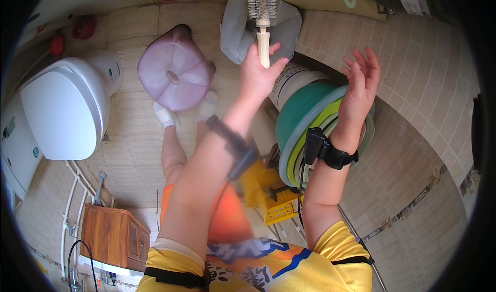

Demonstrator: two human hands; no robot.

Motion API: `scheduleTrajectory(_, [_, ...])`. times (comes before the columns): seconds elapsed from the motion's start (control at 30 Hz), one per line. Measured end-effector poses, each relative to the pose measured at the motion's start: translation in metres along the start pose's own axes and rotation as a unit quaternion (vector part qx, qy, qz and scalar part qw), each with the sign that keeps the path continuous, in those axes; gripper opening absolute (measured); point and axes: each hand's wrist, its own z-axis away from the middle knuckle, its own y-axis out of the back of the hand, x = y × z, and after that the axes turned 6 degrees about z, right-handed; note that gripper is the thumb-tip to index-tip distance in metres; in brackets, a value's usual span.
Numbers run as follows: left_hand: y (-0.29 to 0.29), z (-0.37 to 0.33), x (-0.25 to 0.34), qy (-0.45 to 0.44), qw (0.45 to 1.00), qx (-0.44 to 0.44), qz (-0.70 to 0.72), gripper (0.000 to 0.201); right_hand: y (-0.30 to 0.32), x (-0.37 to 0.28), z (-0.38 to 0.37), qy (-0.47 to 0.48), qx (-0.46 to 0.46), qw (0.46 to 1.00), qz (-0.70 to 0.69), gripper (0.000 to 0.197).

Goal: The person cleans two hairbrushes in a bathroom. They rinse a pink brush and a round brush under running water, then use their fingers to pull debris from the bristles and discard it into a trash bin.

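Far left, here's the white toilet (59, 111), lid down, with a brown wooden cabinet (108, 235) lower in view. Along to the purple stool (173, 64), near the left hand but apart from it, white slippers (208, 106) just below. Then the grey bin (233, 26), and the brush (263, 23) crosses in front of it, bristles at the very top! On to a yellow plastic frame (281, 209) and the stacked basins (302, 113), partly blocked by the right forearm.

Now the hands! The left hand (256, 77) reaches well out, thumb and fingers closed round the brush's pale handle, bristles pointing away from the body. The right hand (363, 80) is up over the basins' far side, elbow bent, fingers loosely spread and slightly curled, nothing in its grip. Black bands on both wrists.

And the markings: small stickers on the cistern (20, 157), bold dark characters across the yellow shirt (248, 274), fine print round a white bucket (297, 82), too small to make out.
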Motion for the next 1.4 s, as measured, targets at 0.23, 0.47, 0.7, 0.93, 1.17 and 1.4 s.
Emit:
scheduleTrajectory(0.23, [-0.001,0.007,0.014,0.025,0.995,-0.050,0.086,0.026,-0.022,0.042,-0.001,-0.054,-0.176,0.982,0.044,0.039])
scheduleTrajectory(0.47, [0.001,0.008,0.025,0.078,0.983,-0.082,0.148,0.021,-0.038,0.058,-0.013,0.110,-0.218,0.935,0.258,0.019])
scheduleTrajectory(0.7, [0.022,0.006,0.028,0.088,0.986,-0.067,0.126,0.021,-0.044,0.056,-0.021,0.068,-0.235,0.939,0.241,0.012])
scheduleTrajectory(0.93, [0.051,0.006,0.027,0.091,0.987,-0.035,0.129,0.022,-0.038,0.080,-0.032,0.068,-0.161,0.963,0.203,0.012])
scheduleTrajectory(1.17, [0.093,0.009,0.026,0.089,0.989,0.040,0.110,0.024,-0.039,0.101,-0.038,-0.018,-0.101,0.964,0.246,0.014])
scheduleTrajectory(1.4, [0.098,0.008,0.025,0.093,0.983,0.020,0.158,0.020,-0.067,0.097,-0.018,0.027,-0.213,0.961,0.175,0.019])
